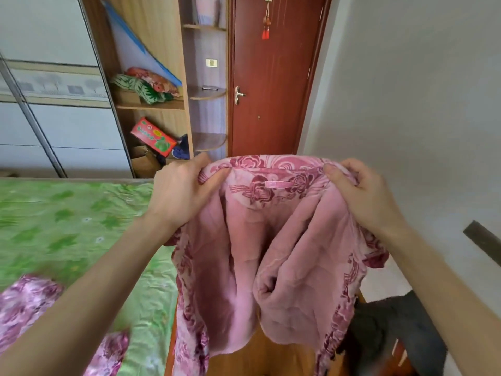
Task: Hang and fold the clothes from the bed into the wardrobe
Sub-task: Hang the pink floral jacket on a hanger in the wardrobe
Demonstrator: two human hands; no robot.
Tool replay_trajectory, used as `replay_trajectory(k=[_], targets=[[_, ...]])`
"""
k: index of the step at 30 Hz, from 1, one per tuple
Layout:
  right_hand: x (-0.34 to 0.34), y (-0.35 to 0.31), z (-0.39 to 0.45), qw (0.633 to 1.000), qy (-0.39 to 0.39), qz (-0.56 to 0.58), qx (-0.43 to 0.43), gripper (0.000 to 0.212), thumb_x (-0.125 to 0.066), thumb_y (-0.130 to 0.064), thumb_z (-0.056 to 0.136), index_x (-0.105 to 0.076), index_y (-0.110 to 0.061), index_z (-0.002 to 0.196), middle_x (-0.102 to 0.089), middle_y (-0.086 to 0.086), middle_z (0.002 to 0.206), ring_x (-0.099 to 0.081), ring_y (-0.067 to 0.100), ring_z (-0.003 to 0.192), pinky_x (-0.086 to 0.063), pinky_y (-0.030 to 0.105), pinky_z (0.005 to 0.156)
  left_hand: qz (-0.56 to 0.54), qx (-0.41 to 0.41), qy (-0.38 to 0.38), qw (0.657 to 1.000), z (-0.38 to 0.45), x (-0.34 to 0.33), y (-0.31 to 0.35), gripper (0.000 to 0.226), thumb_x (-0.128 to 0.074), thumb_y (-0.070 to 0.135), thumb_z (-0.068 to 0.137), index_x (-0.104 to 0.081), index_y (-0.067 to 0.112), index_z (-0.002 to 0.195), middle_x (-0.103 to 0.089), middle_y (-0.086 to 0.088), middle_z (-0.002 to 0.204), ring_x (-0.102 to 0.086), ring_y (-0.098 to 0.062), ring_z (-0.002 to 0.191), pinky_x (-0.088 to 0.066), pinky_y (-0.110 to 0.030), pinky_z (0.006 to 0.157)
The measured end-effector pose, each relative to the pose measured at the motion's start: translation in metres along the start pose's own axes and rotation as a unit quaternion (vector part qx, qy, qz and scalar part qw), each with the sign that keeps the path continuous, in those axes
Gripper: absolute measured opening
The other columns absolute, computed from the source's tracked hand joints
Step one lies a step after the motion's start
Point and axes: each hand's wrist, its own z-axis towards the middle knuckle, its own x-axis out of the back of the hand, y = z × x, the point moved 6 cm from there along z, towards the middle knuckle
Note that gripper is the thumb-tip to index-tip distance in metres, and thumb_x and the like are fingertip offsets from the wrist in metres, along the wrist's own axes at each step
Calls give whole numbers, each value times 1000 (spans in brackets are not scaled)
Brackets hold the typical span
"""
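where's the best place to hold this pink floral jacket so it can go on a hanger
At the collar's two ends, from above, as the left hand and right hand do: the pink floral jacket hangs open, lining facing the person.

Pink floral fleece garment (271,240), held up, probably inside-out

The room is bright with soft, even daylight and has no hard shadows. The wide lens bends the door (273,77) and the wardrobe (54,90) near the edges. The lower left corner is blurred.
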Motion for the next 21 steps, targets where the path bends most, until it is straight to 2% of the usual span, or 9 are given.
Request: replay_trajectory(k=[5, 10, 13, 14, 18, 21], targets=[[-20, 42, 78, 998, -35, 23, 46, 30, -63, -37, 102, -59, -19, 78, -52, -8, 67, -46, 4, 64, -39, 23, 62, 30, 10, -15, 999, 49, -44, -17, 49, -53, 68, 93, -50, 21, 79, -66, -6, 70, -67, -41, 76, -37, -36, 55], [-39, 83, 151, 993, -65, 72, 72, 31, -63, -36, 102, -59, -17, 77, -48, -4, 66, -44, 9, 64, -40, 32, 63, 71, 47, -16, 996, 100, -89, -33, 52, -50, 71, 92, -53, 20, 81, -64, -8, 66, -65, -44, 74, -39, -37, 56], [-48, 102, 192, 991, -76, 69, 85, 30, -62, -39, 103, -63, -16, 83, -56, 4, 71, -53, 24, 71, -46, 42, 68, 89, 58, -3, 994, 127, -112, -38, 51, -50, 70, 92, -57, 20, 86, -65, -11, 68, -65, -45, 77, -40, -38, 57], [-50, 105, 204, 990, -81, 70, 91, 29, -62, -38, 103, -64, -17, 84, -57, 4, 74, -55, 23, 72, -46, 41, 70, 94, 63, -1, 994, 135, -118, -39, 51, -50, 69, 92, -59, 19, 87, -66, -11, 68, -66, -44, 77, -42, -38, 57], [-49, 109, 247, 988, -79, 71, 114, 29, -62, -32, 103, -63, -10, 84, -56, 12, 75, -46, 8, 67, -40, 26, 64, 86, 75, 12, 993, 168, -138, -44, 50, -52, 67, 94, -57, 18, 84, -66, -12, 67, -66, -45, 75, -47, -41, 58], [-49, 114, 274, 988, -73, 71, 114, 31, -61, -33, 103, -63, -8, 86, -57, 15, 77, -46, 10, 69, -40, 28, 65, 70, 87, 29, 993, 194, -153, -45, 49, -57, 63, 97, -52, 18, 79, -65, -16, 66, -65, -47, 74, -47, -43, 57]])
